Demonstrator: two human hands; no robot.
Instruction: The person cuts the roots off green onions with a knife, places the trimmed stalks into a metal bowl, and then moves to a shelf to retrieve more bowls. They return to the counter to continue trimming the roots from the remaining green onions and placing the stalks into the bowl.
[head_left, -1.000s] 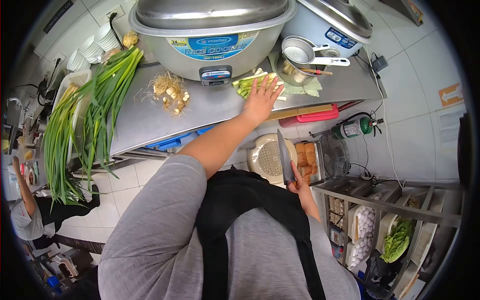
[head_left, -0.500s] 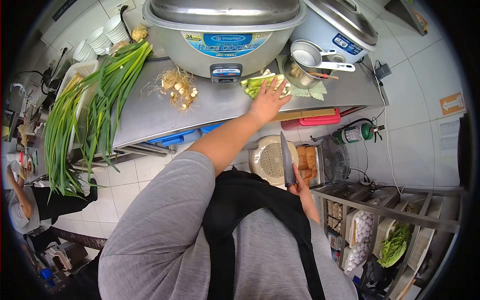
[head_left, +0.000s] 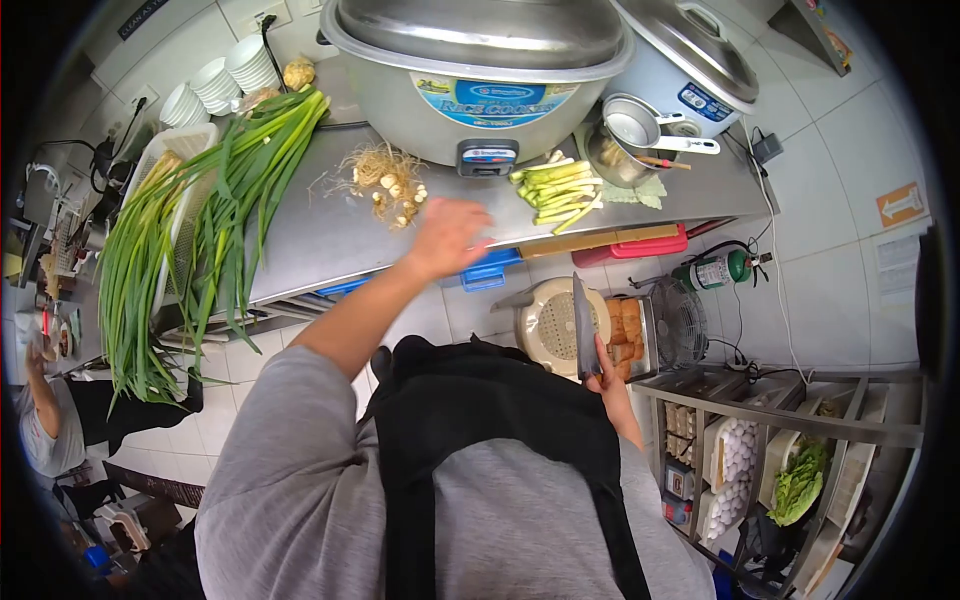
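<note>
My left hand (head_left: 450,236) is blurred above the front edge of the steel counter (head_left: 310,220), between the trimmed roots (head_left: 385,185) and the cut stalks (head_left: 557,190); how its fingers are set is smeared. My right hand (head_left: 608,378) is closed around the handle of a large knife (head_left: 585,325), blade pointing up the view, beside a round beige perforated lid or stool top (head_left: 560,325). Long green onions (head_left: 200,220) lie over a white basket (head_left: 165,240) on the left and hang past the counter's edge.
A big rice cooker (head_left: 490,110) stands at the back, another cooker (head_left: 690,70) to its right. Metal measuring cups (head_left: 632,120) rest on a pot. Stacked white bowls (head_left: 215,85) are back left. A shelf rack (head_left: 780,410) stands right; another person (head_left: 55,415) is far left.
My left hand has lifted off the cut stalks and moved left. My right hand still holds the knife. The view has shifted slightly, so the counter appears a little further right.
</note>
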